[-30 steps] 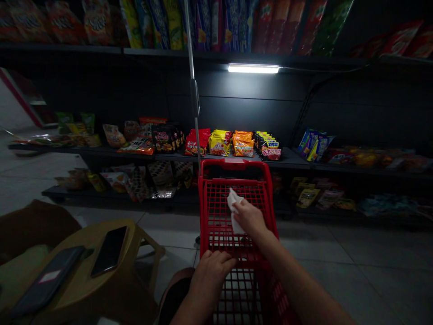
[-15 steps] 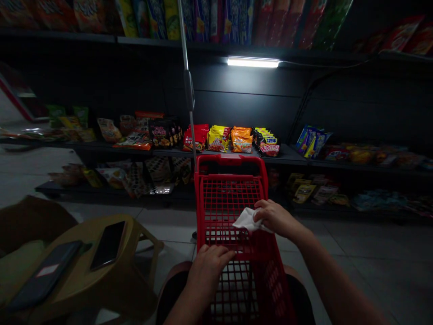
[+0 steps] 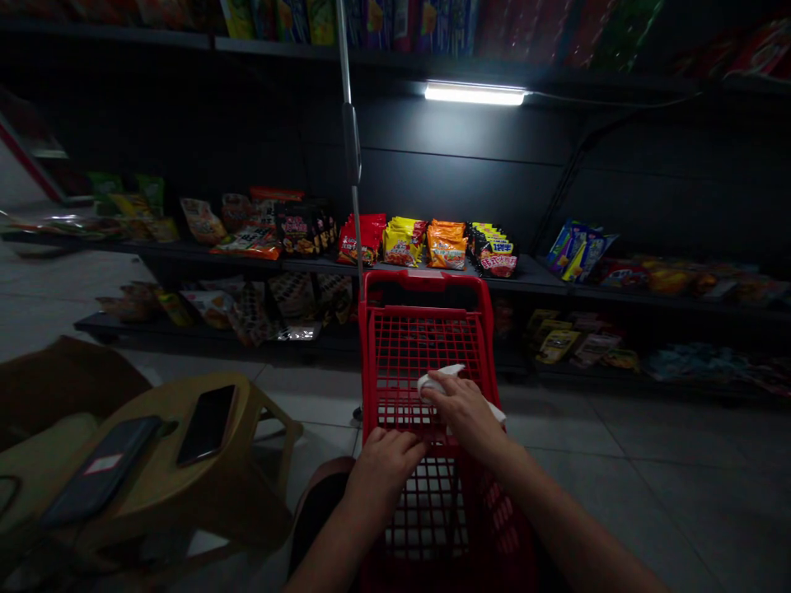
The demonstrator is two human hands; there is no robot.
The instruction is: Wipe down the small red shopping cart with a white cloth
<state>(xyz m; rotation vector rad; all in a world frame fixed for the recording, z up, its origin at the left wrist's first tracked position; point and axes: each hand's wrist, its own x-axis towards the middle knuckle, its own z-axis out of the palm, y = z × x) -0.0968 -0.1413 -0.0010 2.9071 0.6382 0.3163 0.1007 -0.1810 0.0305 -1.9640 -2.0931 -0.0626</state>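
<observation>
Dark shelf unit (image 3: 488, 177) ahead of both hands, top cut off. Beneath them, red plastic shopping cart (image 3: 367, 346), square-meshed, lower end in shadow. Left hand (image 3: 386, 469) draped over its crossbar, fingers together; cannot tell whether gripping. Right hand (image 3: 465, 412) pinched on limp white cloth (image 3: 452, 370) over the mesh, cloth's middle hidden. Beyond right hand, glossy black-yellow noodle packet (image 3: 498, 262): "1袋半".

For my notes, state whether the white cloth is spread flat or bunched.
Bunched: the white cloth is crumpled in the right hand, ends sticking out on either side.
</observation>
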